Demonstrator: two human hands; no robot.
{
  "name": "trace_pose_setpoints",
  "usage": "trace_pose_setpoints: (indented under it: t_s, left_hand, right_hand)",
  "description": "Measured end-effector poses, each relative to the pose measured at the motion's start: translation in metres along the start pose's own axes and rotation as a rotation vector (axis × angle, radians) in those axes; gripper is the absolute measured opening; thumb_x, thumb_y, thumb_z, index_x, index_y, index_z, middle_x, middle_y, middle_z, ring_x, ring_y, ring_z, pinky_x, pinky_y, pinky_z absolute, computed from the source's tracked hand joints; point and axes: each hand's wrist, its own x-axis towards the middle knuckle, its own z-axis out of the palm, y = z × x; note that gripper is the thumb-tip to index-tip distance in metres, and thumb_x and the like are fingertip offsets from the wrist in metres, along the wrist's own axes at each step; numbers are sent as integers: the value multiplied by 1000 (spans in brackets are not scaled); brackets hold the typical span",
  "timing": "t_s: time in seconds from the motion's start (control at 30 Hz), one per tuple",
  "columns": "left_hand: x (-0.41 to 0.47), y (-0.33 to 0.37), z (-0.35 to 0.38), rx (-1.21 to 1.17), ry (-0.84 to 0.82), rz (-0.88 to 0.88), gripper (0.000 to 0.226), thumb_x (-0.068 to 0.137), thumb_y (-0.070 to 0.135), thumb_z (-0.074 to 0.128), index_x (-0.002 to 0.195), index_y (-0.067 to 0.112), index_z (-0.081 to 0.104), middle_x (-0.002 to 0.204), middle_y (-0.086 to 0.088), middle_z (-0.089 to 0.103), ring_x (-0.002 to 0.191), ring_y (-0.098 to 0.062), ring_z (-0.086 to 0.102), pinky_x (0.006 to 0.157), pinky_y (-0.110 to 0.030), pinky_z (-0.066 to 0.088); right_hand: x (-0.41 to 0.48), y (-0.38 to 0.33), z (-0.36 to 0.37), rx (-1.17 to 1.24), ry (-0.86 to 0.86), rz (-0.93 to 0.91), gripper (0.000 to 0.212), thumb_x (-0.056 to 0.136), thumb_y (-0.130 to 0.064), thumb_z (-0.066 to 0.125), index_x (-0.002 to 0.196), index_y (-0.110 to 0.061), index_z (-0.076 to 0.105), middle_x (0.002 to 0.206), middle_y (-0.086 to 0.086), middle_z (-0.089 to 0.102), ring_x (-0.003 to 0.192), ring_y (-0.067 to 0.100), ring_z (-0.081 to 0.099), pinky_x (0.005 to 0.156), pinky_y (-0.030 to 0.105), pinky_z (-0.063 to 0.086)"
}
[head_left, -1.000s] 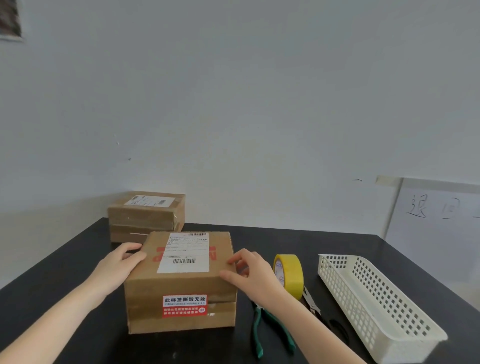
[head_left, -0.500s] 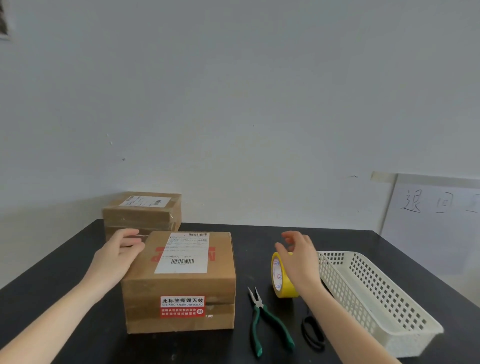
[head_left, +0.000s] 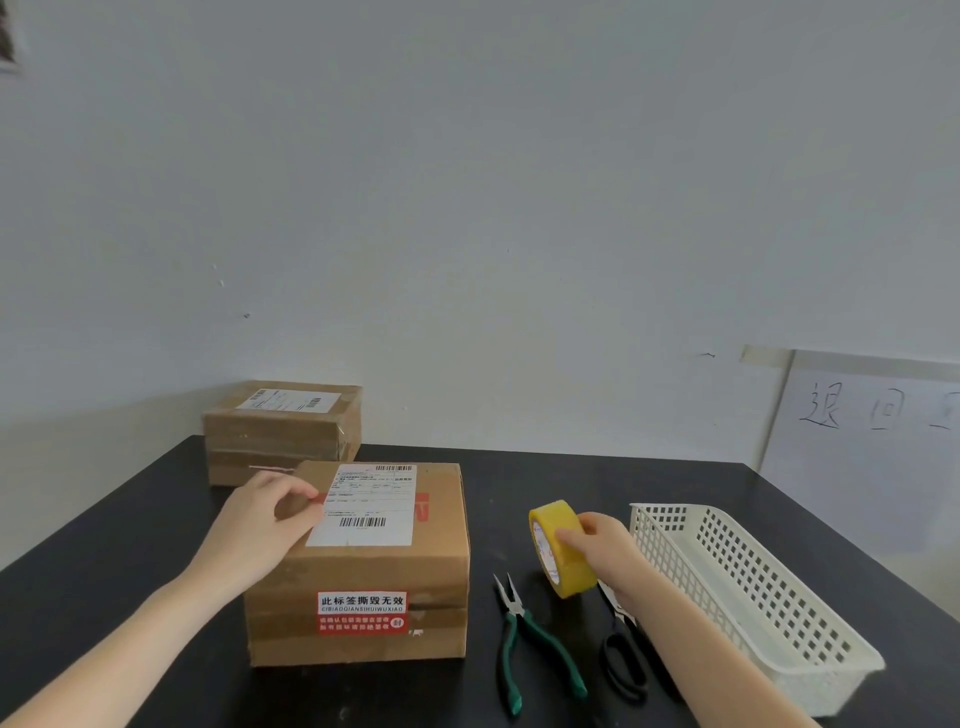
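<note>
A brown cardboard box (head_left: 363, 571) with a white shipping label and a red sticker stands on the black table (head_left: 519, 483). My left hand (head_left: 260, 525) rests on its top left edge, fingertips at the label's edge. To the right, my right hand (head_left: 597, 545) grips a roll of yellow tape (head_left: 558, 551), which stands on edge, tilted.
A second taped box (head_left: 283, 431) sits at the back left by the wall. Green-handled pliers (head_left: 524, 639) and black scissors (head_left: 621, 660) lie in front of the tape. A white perforated basket (head_left: 753, 597) stands at the right. A whiteboard (head_left: 872, 441) leans beyond it.
My right hand left the box's right side, moved right over the tape roll and now grips it. My left hand slid further onto the box top toward the label.
</note>
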Motion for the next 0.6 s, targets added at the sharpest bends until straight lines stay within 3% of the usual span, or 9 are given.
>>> trace_pose_setpoints:
  t_s: [0.13,0.23,0.33,0.6]
  left_hand:
    - [1,-3,2,9,8,8,19,87,36,64,105,29,62,130,3,51,120,-19,48,95,-35,44]
    - [2,-4,4,7,15,19,19,87,35,63,105,29,62,130,3,51,120,-19,48,92,-30,41]
    - [2,-5,5,2,17,19,19,88,34,63,105,29,62,130,3,50,119,-19,47,90,-29,41]
    - [3,-9,6,11,21,28,18,88,36,61,105,30,61,129,5,51,119,-19,47,92,-31,43]
  right_hand:
    - [-3,4,6,-280,-58,-147,42,86,-23,65,127,-20,58,118,1,64,108,19,59,87,29,46]
    - [-6,10,9,-490,-74,-212,51,86,-29,62,136,-29,52,130,-4,60,120,20,55,102,31,40]
    - [-10,17,13,-698,-66,-316,45,89,-28,56,134,-34,51,128,-11,59,121,19,53,108,32,30]
    - [-19,30,19,-807,-22,-413,40,89,-23,56,127,-36,53,123,-13,62,119,15,54,113,35,26]
